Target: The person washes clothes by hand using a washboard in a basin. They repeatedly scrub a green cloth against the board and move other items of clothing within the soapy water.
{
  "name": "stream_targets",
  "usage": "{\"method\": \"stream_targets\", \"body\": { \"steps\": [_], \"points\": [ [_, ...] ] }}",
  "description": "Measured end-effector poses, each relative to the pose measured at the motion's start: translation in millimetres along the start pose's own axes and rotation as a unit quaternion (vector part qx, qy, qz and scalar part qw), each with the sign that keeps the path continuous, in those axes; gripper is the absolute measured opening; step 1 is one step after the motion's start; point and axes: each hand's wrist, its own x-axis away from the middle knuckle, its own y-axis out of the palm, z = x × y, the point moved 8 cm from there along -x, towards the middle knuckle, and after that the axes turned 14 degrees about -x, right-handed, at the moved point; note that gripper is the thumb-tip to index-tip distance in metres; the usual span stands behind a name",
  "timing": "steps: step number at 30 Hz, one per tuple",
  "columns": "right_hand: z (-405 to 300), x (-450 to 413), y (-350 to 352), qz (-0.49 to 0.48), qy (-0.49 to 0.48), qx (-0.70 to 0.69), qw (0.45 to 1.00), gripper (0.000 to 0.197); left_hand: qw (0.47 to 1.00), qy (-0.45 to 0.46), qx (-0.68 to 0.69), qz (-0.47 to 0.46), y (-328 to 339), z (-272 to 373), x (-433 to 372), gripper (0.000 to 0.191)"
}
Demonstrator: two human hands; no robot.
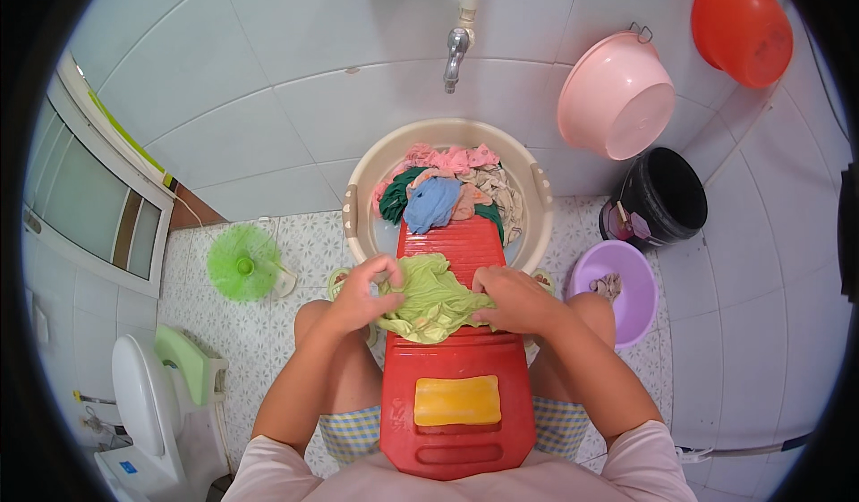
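A wet lime-green cloth point(436, 300) lies bunched across the red plastic washboard point(463, 243). My right hand point(517, 297) grips its right edge between thumb and fingers. At the cloth's left edge is my left hand point(369, 292), slightly blurred, thumb and fingers apart with a gap between them. A yellow bar of soap point(458, 400) rests in the recess at the washboard's near end. The board's far end goes down into a large beige basin point(533, 146). Heaped inside the basin are blue cloth point(433, 203), pink cloth point(456, 158), dark green cloth point(397, 196) and beige patterned cloth point(507, 196).
Above the basin, a metal tap point(456, 59) juts from the tiled wall. To the right stand a purple basin point(634, 321) holding a small cloth point(606, 286) and a black bucket point(671, 193). A green fan point(245, 264) and a toilet point(141, 394) are at left.
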Motion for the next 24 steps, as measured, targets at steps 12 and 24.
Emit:
{"method": "stream_targets", "body": {
  "steps": [12,24],
  "points": [
    [4.7,-42.8,4.2,0.104,0.067,0.026,0.992,0.038,0.945,-0.064,-0.314,-0.07,36.3,-39.9,-36.4,0.073],
    [-73.0,-29.2,-24.3,0.034,-0.097,-0.778,0.62,0.03,0.774,-0.188,0.6,-0.076,21.6,-2.8,-7.5,0.057]
  ]
}}
